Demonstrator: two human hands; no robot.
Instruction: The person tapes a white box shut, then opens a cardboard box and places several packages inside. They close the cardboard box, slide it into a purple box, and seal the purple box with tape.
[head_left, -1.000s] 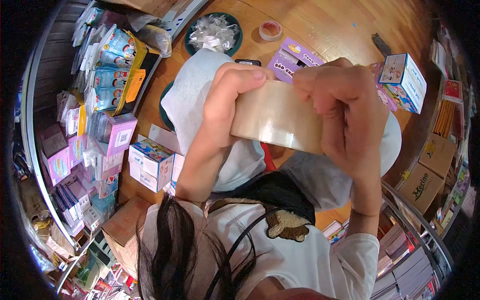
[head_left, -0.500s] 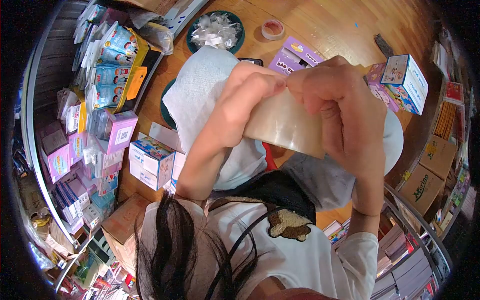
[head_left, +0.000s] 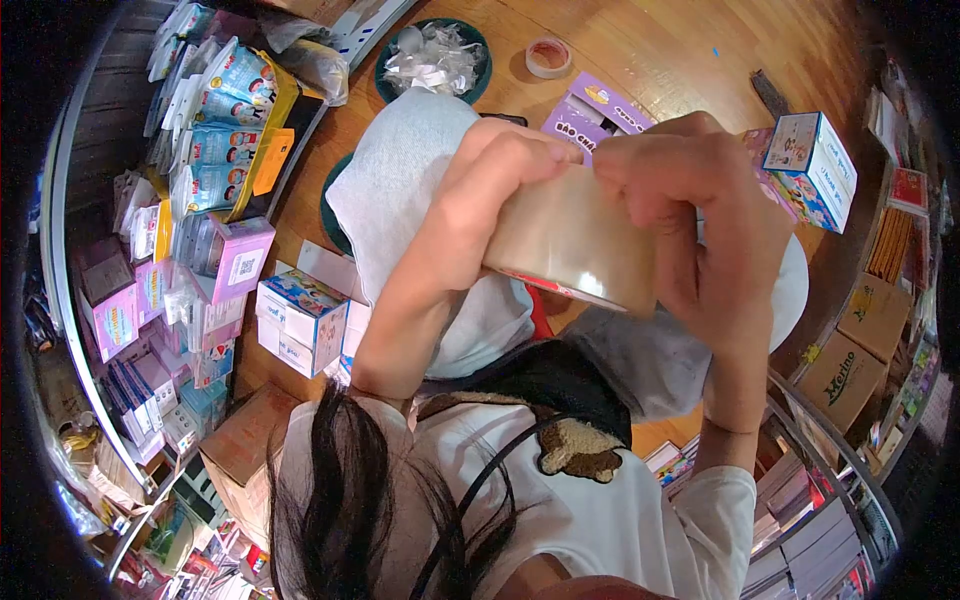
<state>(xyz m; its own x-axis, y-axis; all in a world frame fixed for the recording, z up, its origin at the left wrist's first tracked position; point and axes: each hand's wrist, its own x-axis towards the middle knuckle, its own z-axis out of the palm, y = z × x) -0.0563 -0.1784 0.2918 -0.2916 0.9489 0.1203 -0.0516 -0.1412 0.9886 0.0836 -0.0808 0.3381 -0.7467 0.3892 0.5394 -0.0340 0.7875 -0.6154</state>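
In front of my lap I hold a wide roll of clear packing tape [head_left: 575, 235], its lower rim showing a red and white edge. My left hand [head_left: 490, 195] grips the roll from the left, with the fingers over its far side. At the right end, my right hand [head_left: 700, 220] is closed with bent fingers, its thumb and fingertips pressed at the tape's upper surface. Motion slightly blurs the right hand, and its palm side hides part of the roll.
Beyond my knees are a purple carton [head_left: 600, 105], a smaller tape roll [head_left: 548, 58] and a green basin [head_left: 487, 75] of clear plastic scraps. Small boxes [head_left: 300, 320] stand at left, another blue-white box [head_left: 815, 165] at right. Stocked shelves flank both sides.
The roll has tilted a little, so its red and white lower edge now shows. My right hand has shifted slightly right, its fingertips farther from the left hand's thumb.
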